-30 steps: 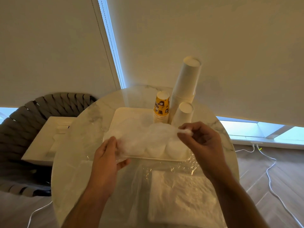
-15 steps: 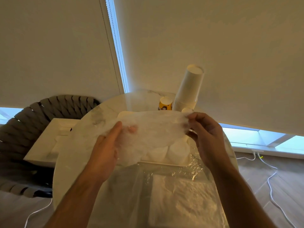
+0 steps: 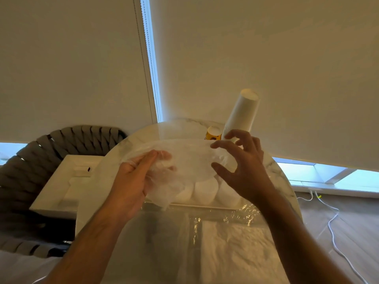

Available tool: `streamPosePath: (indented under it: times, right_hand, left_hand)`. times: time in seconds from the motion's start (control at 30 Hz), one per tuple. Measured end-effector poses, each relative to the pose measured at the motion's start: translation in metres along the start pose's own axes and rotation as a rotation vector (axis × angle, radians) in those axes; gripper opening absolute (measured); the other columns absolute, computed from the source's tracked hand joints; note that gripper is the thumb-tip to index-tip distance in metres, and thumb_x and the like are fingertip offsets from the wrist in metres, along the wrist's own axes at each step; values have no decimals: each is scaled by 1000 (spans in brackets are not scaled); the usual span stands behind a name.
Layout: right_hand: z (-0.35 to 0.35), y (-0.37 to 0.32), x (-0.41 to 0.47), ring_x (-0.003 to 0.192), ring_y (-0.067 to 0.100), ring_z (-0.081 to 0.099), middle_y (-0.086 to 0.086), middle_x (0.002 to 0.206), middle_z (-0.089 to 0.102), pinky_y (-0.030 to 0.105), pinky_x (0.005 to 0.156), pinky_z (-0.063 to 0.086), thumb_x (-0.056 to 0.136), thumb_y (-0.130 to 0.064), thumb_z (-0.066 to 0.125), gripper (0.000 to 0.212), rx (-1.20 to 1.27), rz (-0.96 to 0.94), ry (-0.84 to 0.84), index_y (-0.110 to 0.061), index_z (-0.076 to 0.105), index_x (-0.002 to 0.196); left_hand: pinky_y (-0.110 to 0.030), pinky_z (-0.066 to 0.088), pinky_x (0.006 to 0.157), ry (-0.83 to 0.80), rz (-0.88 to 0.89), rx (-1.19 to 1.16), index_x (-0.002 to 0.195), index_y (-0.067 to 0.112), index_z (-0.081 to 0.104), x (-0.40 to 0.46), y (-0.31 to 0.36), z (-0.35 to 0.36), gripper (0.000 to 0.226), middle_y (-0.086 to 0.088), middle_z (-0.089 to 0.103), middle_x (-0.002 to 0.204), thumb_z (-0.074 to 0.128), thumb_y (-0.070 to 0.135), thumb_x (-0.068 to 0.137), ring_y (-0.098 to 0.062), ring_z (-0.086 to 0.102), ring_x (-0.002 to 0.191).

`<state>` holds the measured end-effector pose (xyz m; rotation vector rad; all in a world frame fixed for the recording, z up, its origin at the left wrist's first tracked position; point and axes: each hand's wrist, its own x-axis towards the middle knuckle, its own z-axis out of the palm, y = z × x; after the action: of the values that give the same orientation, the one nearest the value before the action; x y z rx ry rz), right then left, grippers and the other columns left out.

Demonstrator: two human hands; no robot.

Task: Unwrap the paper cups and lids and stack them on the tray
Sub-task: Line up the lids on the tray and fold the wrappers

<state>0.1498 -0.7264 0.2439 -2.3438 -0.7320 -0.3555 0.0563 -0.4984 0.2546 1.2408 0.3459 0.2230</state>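
2 hands work above the round table (image 3: 114,160): the left hand (image 3: 131,185) holds a thin clear wrapper (image 3: 184,160) with fingers nearly straight, while the right hand (image 3: 242,167) hovers beside it, fingers spread and loosely curled, gripping nothing. Behind the wrapper, white lids (image 3: 205,189) sit on the tray (image 3: 205,206), with a tall white cup stack (image 3: 242,113) and a yellow cup (image 3: 213,133) farther back.
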Motion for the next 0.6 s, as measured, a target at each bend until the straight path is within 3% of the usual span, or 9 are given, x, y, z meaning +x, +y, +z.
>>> streamPosePath:
  times: [0.1,0.17,0.27,0.33,0.4,0.47,0.53,0.6]
  right_hand:
    - [4,-5,14,120,21,39,-10,129,48,42,97,36,81,-39,79,37,-48,-7,-128,-35,68,116]
    - [9,-11,19,115,19,46,-9,120,57,41,94,41,82,-39,77,26,-36,-63,-161,-30,73,106]
    - [11,-24,24,94,10,62,-8,99,69,21,82,46,81,-26,82,11,171,-99,-108,-21,73,86]
    - [8,-31,23,86,8,65,-9,90,73,11,74,43,79,-19,85,18,342,10,-101,-22,67,77]
    - [6,-39,23,83,10,68,-4,88,75,16,75,49,80,-15,83,22,550,109,-81,-16,62,76]
    - [6,-48,23,78,15,68,8,87,74,26,75,56,81,-8,78,25,823,156,-34,-11,53,75]
    - [6,-54,24,73,15,65,13,85,71,26,68,57,82,-1,72,28,976,154,-10,-16,51,71]
    - [5,-56,25,79,12,68,5,86,74,23,70,55,86,14,63,43,950,125,-55,-22,60,62]
  left_hand:
    - [-45,61,79,-13,-9,-2,95,2,72,1,7,-12,31,-14,73,107,55,28,92,-29,73,85]
    - [-40,62,74,-8,-14,-11,97,-2,71,3,11,-22,33,-14,74,103,55,27,94,-28,73,82]
    - [-32,61,66,11,-43,7,99,-5,69,4,16,-36,35,-15,75,97,51,25,99,-24,74,81]
    - [-31,60,69,49,-77,5,92,-1,74,9,16,-49,36,-14,75,94,54,29,99,-23,73,82]
    - [-37,56,80,83,-117,0,95,3,76,10,18,-64,45,-14,72,101,68,46,88,-28,67,91]
    - [-42,44,84,135,-163,17,106,-1,71,13,16,-76,75,-13,64,107,80,63,68,-28,56,97]
    - [-33,51,78,178,-188,6,98,-1,72,13,17,-82,56,-12,72,95,73,52,82,-25,66,87]
    - [-31,56,73,199,-210,45,100,2,73,14,16,-87,41,-11,76,96,64,41,92,-17,71,85]
